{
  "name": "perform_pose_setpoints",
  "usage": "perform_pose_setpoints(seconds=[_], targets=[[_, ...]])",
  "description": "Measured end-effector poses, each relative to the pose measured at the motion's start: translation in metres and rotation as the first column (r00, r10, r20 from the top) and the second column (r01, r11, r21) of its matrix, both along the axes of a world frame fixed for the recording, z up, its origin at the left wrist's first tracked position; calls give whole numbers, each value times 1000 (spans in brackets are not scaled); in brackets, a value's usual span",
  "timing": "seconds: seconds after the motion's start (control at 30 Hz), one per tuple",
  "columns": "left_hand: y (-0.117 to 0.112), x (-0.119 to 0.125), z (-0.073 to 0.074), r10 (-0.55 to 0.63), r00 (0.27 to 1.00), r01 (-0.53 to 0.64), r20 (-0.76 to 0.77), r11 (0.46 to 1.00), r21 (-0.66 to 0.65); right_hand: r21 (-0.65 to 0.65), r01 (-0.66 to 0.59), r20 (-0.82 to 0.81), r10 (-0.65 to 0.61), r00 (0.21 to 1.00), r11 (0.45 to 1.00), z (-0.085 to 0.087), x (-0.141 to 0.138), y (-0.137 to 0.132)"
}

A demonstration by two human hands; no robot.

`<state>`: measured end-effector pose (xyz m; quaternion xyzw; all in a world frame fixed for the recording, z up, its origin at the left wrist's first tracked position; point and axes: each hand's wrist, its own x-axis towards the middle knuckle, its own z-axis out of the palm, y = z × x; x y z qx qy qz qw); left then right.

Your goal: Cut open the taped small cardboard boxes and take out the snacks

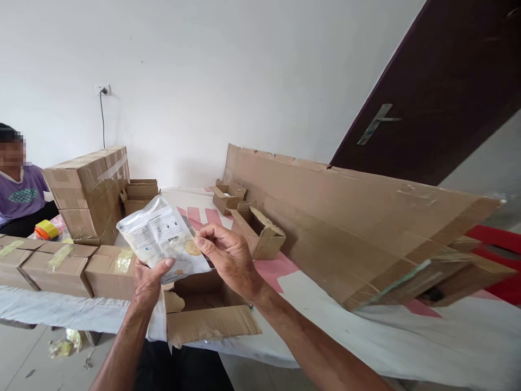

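A white printed pouch (157, 231) with small text, a barcode and a round gold spot is held up in front of me, tilted. My left hand (150, 277) grips its lower edge, thumb across the front. At the pouch's right side, my right hand (223, 252) is closed in a pinch by the round gold spot; the fingertips partly hide what they hold there. Below the pouch stands an open cardboard box (211, 323) with its near flap folded out. The pouch and my hands cover part of its inside.
Taped boxes (57, 269) line the table's left edge, with stacked boxes (87, 193) behind them. Small open boxes (260, 233) stand against a large cardboard sheet (345, 217) leaning at right. A person (22, 190) sits at far left beside an orange-yellow tape roll (46, 230).
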<state>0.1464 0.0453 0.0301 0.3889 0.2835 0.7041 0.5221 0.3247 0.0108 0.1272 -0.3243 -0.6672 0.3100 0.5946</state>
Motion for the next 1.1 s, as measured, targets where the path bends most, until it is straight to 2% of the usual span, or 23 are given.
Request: perform_pose_setpoints(seconds=[0.1,0.17,0.4,0.53,0.73,0.87,0.97,1.1], targets=[[0,-6,-3,3,999,-2,-48,1000,9,-125,-110,-42,106,994,986,5,2,-1],[0,-11,-5,-6,997,7,-74,1000,12,-162,-142,-37,138,990,977,9,2,-4],[-8,-26,-12,-82,994,84,-79,996,28,-262,-184,163,232,959,947,22,0,-25],[-13,-32,-9,-119,991,121,-62,992,36,-130,-172,232,198,952,977,22,-4,-35],[-14,-40,-15,-63,996,67,-68,996,53,50,-166,253,149,956,985,12,-11,-40],[-20,-41,-18,-24,999,26,-41,998,62,173,-92,285,39,958,981,7,-22,-40],[-27,-39,-16,-43,999,43,-9,996,73,231,-70,273,5,962,970,4,-29,-41],[-38,-38,-17,-103,993,99,52,992,77,264,-110,253,42,967,958,0,-32,-45]])
